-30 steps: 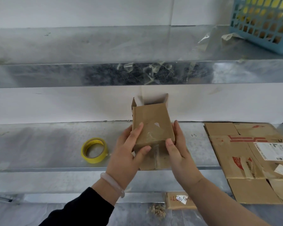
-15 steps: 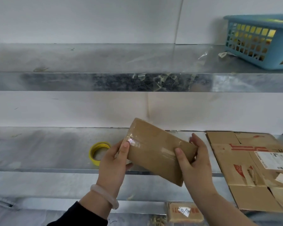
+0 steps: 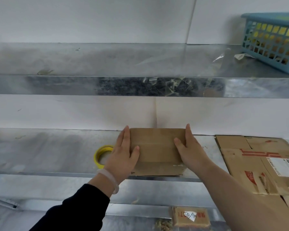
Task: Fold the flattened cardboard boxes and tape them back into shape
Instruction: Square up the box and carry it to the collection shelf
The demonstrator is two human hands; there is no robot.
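1. The left hand [image 3: 122, 155] is pressing flat against the left end of the cardboard box [image 3: 157, 147], its fingers lying straight along that end and its thumb resting on the top face
2. The right hand [image 3: 188, 150] is doing the same at the right end, fingers straight and thumb lying over the top, so the box is being held between the two palms
3. The box is sitting closed on the middle shelf [image 3: 40, 147], close to the front edge, with its long side facing the person and a strip of clear tape running along the top
4. A pale bracelet [image 3: 108, 179] is circling the left wrist above a black sleeve [image 3: 73, 210]
5. A yellow tape roll [image 3: 102, 155] is lying flat just left of the left hand, partly hidden behind it
6. A pile of flattened cardboard [image 3: 257, 164] is lying to the right on the same shelf
7. A blue basket [image 3: 274, 40] is standing on the upper shelf [image 3: 107, 84], far right
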